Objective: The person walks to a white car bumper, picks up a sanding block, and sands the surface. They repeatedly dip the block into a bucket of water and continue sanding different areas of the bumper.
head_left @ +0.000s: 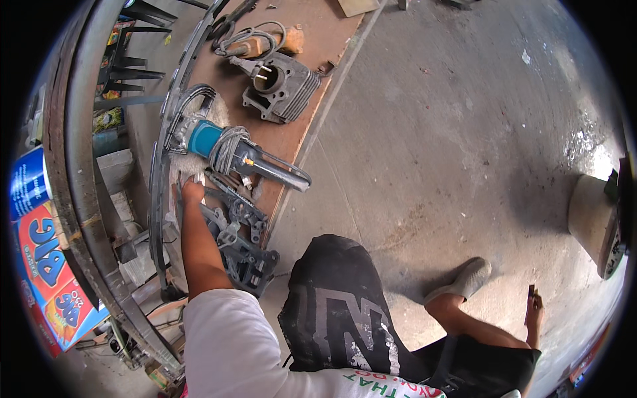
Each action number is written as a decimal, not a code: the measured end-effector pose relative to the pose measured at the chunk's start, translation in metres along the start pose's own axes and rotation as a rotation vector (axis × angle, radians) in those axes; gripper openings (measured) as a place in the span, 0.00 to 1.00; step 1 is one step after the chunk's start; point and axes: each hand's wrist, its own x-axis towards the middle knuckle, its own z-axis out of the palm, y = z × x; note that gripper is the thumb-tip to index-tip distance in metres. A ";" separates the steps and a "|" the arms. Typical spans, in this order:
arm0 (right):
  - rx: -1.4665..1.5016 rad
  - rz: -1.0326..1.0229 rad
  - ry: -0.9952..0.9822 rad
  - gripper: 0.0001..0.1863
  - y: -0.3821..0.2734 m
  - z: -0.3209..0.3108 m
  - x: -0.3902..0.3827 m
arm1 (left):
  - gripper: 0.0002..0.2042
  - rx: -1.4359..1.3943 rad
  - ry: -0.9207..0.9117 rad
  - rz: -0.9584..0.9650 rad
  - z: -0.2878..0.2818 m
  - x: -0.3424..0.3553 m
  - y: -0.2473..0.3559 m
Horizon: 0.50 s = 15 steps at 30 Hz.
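Observation:
My left hand (pixel 194 190) reaches into metal parts on the narrow brown bench; its fingers are mostly hidden beside a pale object. Just right of it lie dark brackets (pixel 245 259) and linkages. Above it, a teal-bodied power tool (pixel 206 138) with a coiled cord rests on a fluffy pad. Farther up are a grey finned engine cylinder block (pixel 292 93) and an orange corded tool (pixel 249 48). At the lower right, my right hand (pixel 533 305) is closed round a small, dark, narrow object, out beside my bent leg.
A long metal rail (pixel 79 166) and a curved dark strip run along the left, with colourful printed boards (pixel 46 239) and stacked chairs (pixel 123 66) beyond. Concrete floor (pixel 444 132) spreads right of the bench. A pale cylindrical object (pixel 587 222) stands at the far right.

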 end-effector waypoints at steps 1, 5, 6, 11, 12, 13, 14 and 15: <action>-0.010 0.004 -0.011 0.22 -0.003 0.009 -0.016 | 0.21 -0.047 -0.023 -0.003 0.009 0.007 -0.015; -0.050 0.102 0.014 0.21 0.009 0.010 -0.058 | 0.28 -0.236 -0.152 0.042 0.018 0.025 -0.038; -0.010 0.107 0.052 0.21 0.013 -0.008 -0.071 | 0.29 -0.243 -0.239 -0.012 0.040 0.007 -0.024; 0.053 0.136 0.099 0.20 0.013 -0.013 -0.111 | 0.26 -0.436 -0.165 -0.030 0.020 -0.002 -0.028; 0.070 0.127 0.091 0.20 0.016 0.002 -0.107 | 0.25 -0.595 -0.102 -0.037 0.001 0.020 -0.065; 0.125 0.149 0.100 0.20 0.016 0.003 -0.114 | 0.24 -0.782 -0.076 -0.037 0.004 0.022 -0.065; 0.133 0.154 0.100 0.22 0.015 0.002 -0.117 | 0.21 -0.953 -0.142 -0.135 0.006 0.016 -0.069; 0.132 0.164 0.106 0.25 0.016 -0.002 -0.124 | 0.21 -1.019 -0.174 -0.188 0.008 0.006 -0.062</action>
